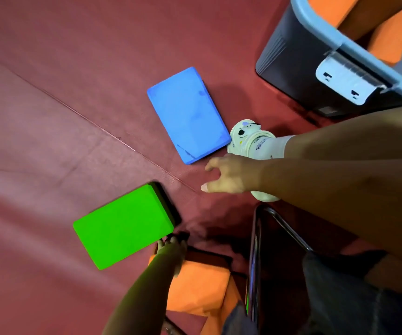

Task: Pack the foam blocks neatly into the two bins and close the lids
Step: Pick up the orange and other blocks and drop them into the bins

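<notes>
A blue foam block (188,114) lies flat on the red floor. My right hand (229,177) reaches toward its near corner with fingers spread, holding nothing and a little short of it. A green foam block (125,226) lies flat at lower left. My left hand (172,246) grips it at its near right edge, fingers curled over the rim. An orange foam block (197,286) sits just under my left forearm. At top right stands a dark bin (292,59) with a light blue rim, its lid off, and orange blocks (388,37) inside.
My white shoe (248,139) touches the blue block's right corner; the other shoe (265,195) shows under my right wrist. A dark, shiny rim or frame (255,250) rises at bottom centre beside my knee. A seam crosses the red floor (74,68) diagonally.
</notes>
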Tool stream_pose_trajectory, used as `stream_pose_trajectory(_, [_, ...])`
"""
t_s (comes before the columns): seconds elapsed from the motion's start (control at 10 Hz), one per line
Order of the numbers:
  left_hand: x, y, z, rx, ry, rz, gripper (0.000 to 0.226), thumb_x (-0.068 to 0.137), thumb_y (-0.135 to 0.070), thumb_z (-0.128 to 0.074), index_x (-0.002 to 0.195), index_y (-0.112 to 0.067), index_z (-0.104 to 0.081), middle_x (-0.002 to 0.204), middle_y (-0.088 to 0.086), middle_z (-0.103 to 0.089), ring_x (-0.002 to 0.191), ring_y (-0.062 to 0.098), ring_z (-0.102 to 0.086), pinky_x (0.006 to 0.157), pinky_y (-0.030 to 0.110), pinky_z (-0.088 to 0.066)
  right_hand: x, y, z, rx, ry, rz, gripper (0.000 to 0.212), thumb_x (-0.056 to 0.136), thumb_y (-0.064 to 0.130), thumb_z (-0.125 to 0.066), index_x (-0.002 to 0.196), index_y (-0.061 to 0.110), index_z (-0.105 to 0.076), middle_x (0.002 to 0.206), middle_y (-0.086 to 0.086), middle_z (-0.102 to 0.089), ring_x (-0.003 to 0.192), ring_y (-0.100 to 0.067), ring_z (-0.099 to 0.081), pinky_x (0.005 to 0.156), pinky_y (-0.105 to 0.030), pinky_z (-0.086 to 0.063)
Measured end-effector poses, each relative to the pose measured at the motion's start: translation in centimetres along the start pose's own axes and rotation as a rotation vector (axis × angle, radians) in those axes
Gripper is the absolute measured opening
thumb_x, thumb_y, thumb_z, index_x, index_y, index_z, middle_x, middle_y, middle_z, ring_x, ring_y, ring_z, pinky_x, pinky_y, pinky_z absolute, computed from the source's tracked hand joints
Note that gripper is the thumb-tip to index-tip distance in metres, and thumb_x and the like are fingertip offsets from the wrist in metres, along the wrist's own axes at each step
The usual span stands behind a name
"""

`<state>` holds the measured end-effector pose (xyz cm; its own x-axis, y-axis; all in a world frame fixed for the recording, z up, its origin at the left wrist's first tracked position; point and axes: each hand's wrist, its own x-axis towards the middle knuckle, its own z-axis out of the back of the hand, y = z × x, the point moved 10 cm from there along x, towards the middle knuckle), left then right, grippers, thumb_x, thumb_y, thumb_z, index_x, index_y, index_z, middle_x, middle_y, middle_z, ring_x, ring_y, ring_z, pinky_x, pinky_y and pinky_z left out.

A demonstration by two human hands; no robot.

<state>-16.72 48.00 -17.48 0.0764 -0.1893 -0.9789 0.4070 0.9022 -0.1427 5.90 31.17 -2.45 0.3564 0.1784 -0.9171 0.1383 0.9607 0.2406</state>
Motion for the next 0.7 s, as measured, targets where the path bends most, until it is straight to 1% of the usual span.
stream_pose_trajectory(0.1, [-0.6, 0.9, -0.1, -0.041, 0.02, 0.004, 0.115, 0.067, -0.023, -0.083, 0.153, -0.019, -0.006, 0.152, 0.017, -0.019, 0.138, 0.04, -0.028, 0.11, 0.055, -0.029, -0.2, -0.5, 0.5, -0.005, 0.006, -0.025, 0.091, 0.076, 0.067, -0.06, 0.148, 0.027, -0.023, 0.151, -0.011, -0.029, 0.136, -0.029, -0.033, 0.108, -0.041, -0.032])
stream_pose_trajectory(0.2, [-1.5, 1.1, 0.1, 0.008, 0.034, -0.061, 0.117, 0.06, -0.042, -0.085, 0.151, -0.024, -0.014, 0.15, 0.015, -0.02, 0.134, 0.037, -0.034, 0.11, 0.046, -0.031, -0.5, -0.7, 0.4, -0.011, 0.017, -0.034, 0.095, 0.075, 0.068, -0.061, 0.15, 0.028, -0.018, 0.152, -0.012, -0.026, 0.137, -0.03, -0.031, 0.108, -0.043, -0.032])
stream_pose_trajectory(0.3, [-2.4, 1.3, 2.1, -0.136, -0.036, -0.12, 0.107, 0.06, -0.051, -0.082, 0.147, -0.027, -0.025, 0.15, 0.014, -0.026, 0.136, 0.034, -0.032, 0.112, 0.039, -0.032, -0.2, -0.3, 0.2, 0.046, 0.028, -0.033, 0.099, 0.074, 0.069, -0.061, 0.15, 0.028, -0.014, 0.153, -0.012, -0.023, 0.138, -0.031, -0.03, 0.108, -0.045, -0.032])
stream_pose_trajectory(0.4, [-5.9, 3.1, 6.7, -0.25, -0.101, -0.145, 0.09, 0.065, -0.055, -0.076, 0.141, -0.032, -0.035, 0.143, 0.004, -0.042, 0.132, 0.032, -0.037, 0.108, 0.036, -0.034, -0.8, 0.1, -0.5, 0.053, 0.045, -0.044, 0.101, 0.074, 0.068, -0.061, 0.151, 0.027, -0.011, 0.154, -0.013, -0.021, 0.137, -0.032, -0.031, 0.108, -0.047, -0.032])
stream_pose_trajectory(0.5, [-9.2, 6.2, 11.1, -0.662, -0.218, -0.223, 0.075, 0.047, -0.064, -0.071, 0.117, -0.055, -0.046, 0.122, -0.009, -0.058, 0.117, 0.019, -0.051, 0.103, 0.034, -0.041, -2.1, 0.8, -2.1, 0.15, 0.109, 0.03, 0.087, 0.084, 0.057, -0.057, 0.151, 0.018, -0.015, 0.153, -0.018, -0.023, 0.124, -0.029, -0.045, 0.109, -0.049, -0.034])
stream_pose_trajectory(0.6, [-12.6, 9.5, 14.2, -1.093, -0.292, -0.315, 0.074, 0.049, -0.054, -0.08, 0.118, -0.05, -0.054, 0.12, -0.007, -0.062, 0.11, 0.013, -0.06, 0.097, 0.031, -0.048, -1.6, -0.5, -0.1, 0.108, 0.03, -0.071, 0.109, 0.071, 0.068, -0.064, 0.151, 0.029, -0.002, 0.154, -0.013, -0.018, 0.138, -0.033, -0.03, 0.11, -0.049, -0.031])
stream_pose_trajectory(0.7, [-14.3, 10.8, 15.9, -1.492, -0.328, -0.432, 0.083, 0.044, -0.049, -0.089, 0.12, -0.036, -0.059, 0.116, -0.006, -0.067, 0.101, 0.012, -0.065, 0.083, 0.032, -0.054, -1.6, -1.2, 0.8, 0.301, -0.002, -0.116, 0.117, 0.067, 0.068, -0.068, 0.15, 0.033, 0.006, 0.156, -0.006, -0.02, 0.138, -0.031, -0.032, 0.108, -0.047, -0.035])
